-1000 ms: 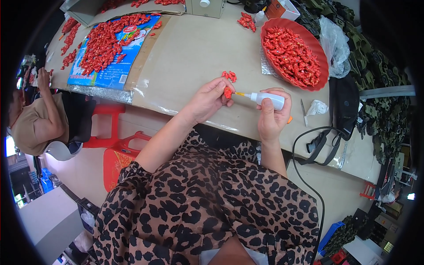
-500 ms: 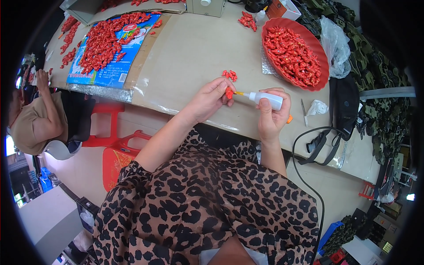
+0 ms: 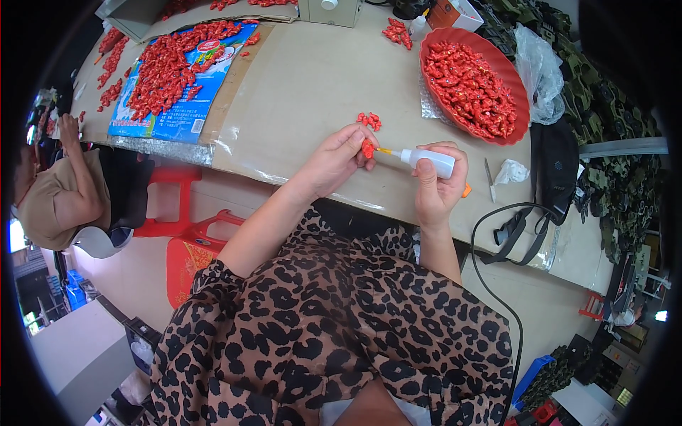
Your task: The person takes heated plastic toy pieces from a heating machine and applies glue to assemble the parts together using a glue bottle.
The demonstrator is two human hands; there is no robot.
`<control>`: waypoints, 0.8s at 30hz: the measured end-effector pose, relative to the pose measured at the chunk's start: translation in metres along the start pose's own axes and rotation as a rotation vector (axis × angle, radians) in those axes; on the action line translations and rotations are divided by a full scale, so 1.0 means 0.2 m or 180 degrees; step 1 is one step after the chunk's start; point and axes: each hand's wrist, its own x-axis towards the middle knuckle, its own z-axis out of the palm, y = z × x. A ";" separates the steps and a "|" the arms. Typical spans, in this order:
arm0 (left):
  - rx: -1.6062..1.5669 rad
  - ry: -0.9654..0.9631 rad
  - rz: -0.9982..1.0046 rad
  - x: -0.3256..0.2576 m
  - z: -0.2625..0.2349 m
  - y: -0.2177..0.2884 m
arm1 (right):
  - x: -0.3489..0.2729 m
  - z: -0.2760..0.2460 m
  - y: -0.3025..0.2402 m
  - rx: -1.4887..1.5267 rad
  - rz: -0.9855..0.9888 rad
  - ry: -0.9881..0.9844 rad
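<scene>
Between the fingertips of my left hand (image 3: 339, 162) is a small red figurine (image 3: 367, 148), its exact shape too small to make out. My right hand (image 3: 442, 183) grips a white squeeze bottle (image 3: 432, 162), tilted sideways with its thin yellowish nozzle (image 3: 386, 150) pointing left at the figurine. The tip is at or very close to the red surface; I cannot tell if they touch. Just beyond my left fingers, a few more red pieces (image 3: 369, 121) lie on the table. An orange cap-like bit (image 3: 466, 190) shows beside my right hand.
A red scalloped bowl (image 3: 524, 106) heaped with red pieces stands at the right. More pieces cover a blue printed sheet (image 3: 181, 126) at the left. A thin pen-like tool (image 3: 490, 181), crumpled tissue (image 3: 511, 172) and black strap bag (image 3: 554, 170) lie right. Another person (image 3: 64, 199) sits far left.
Almost nothing differs. The red figurine in my left fingers has turned or shifted very slightly; both hands and the bottle keep their places.
</scene>
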 end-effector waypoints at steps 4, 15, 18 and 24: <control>-0.0016 0.0063 0.0005 0.00 0.00 0.00 | 0.00 -0.01 0.01 -0.0074 -0.0018 -0.0013; 0.0012 -0.0006 0.0108 0.00 0.00 -0.01 | -0.01 0.01 0.00 0.0055 0.0030 0.0114; 0.0040 -0.0018 0.0117 0.00 0.01 -0.01 | -0.01 0.00 0.01 0.0023 0.0040 0.0110; 0.0037 -0.0021 0.0123 0.01 0.01 -0.01 | -0.01 -0.01 0.01 0.0008 -0.0004 0.0117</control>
